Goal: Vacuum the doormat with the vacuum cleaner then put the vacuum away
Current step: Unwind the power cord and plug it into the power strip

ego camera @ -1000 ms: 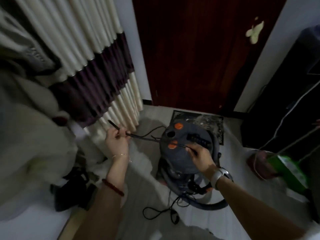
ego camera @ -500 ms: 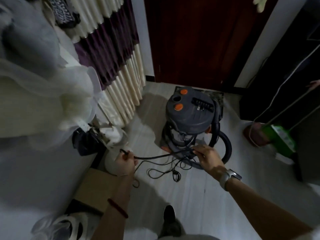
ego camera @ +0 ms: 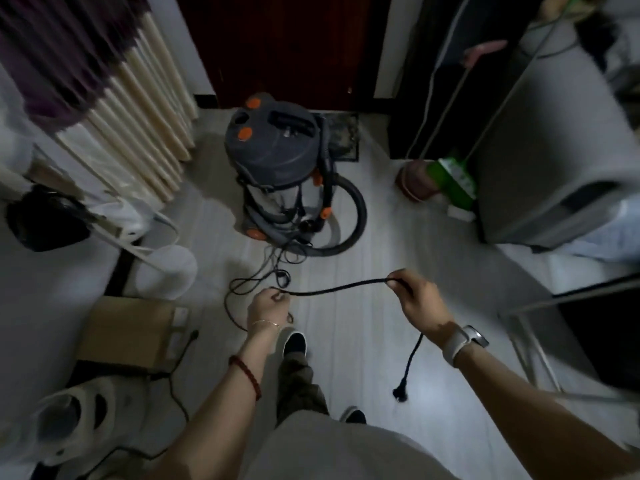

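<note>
Both hands, the left hand (ego camera: 269,306) and the right hand (ego camera: 414,299), pinched the thin black power cord (ego camera: 341,289) stretched between them (plug (ego camera: 400,393) dangling), while the grey drum vacuum cleaner (ego camera: 277,168) stood by the dark doormat (ego camera: 344,136).

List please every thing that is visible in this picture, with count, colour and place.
vacuum cleaner: one, grey with orange parts, before the door
hose: one, black, looped beside the vacuum cleaner
power cord: one, black, stretched between both hands, plug hanging
doormat: one, dark, behind the vacuum cleaner
door: one, dark red, top
curtain: one, cream and purple, top left
cardboard box: one, brown, left floor
left hand: grips cord
right hand: pinches cord
</note>
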